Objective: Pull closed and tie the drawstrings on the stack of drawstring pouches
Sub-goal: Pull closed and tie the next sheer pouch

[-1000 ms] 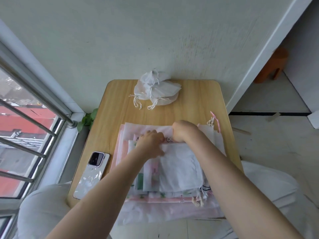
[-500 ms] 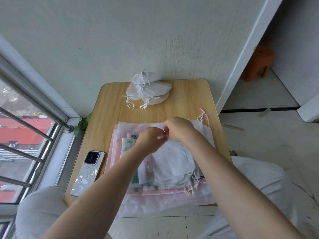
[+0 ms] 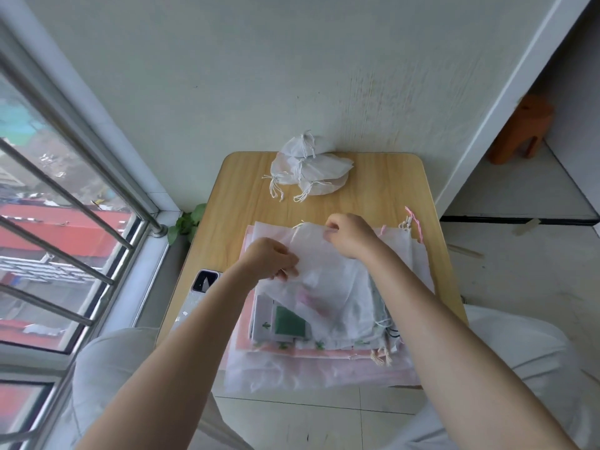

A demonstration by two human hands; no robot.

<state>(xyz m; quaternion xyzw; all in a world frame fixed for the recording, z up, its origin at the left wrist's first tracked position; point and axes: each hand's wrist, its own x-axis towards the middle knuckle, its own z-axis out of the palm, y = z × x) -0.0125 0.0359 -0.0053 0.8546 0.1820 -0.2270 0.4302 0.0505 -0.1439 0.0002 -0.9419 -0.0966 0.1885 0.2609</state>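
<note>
1. My left hand (image 3: 271,263) is pinching the left edge of a sheer white pouch (image 3: 319,271), fingers curled round the fabric

2. My right hand (image 3: 349,238) nips the pouch's top hem, thumb and fingers closed on it near the cord channel; the pouch is partly raised off the stack of pouches (image 3: 324,319) in the middle of the wooden table (image 3: 383,190)

3. Risk: this fabric is so thin and slippery it could slide out of either pinch, or drag the pouch beneath along and skew the pile

4. Risk: I judge the cord tip (image 3: 298,225) easy to miss, and an uneven pull could bunch the hem

5. Textures: the top pouch is translucent and gauzy, prints showing through; below lie flat rectangular pouches, pink and green-patterned, with tasselled cord ends

6. Finished pouches (image 3: 311,170) sit puckered and rounded at the table's far edge, cords trailing
</note>
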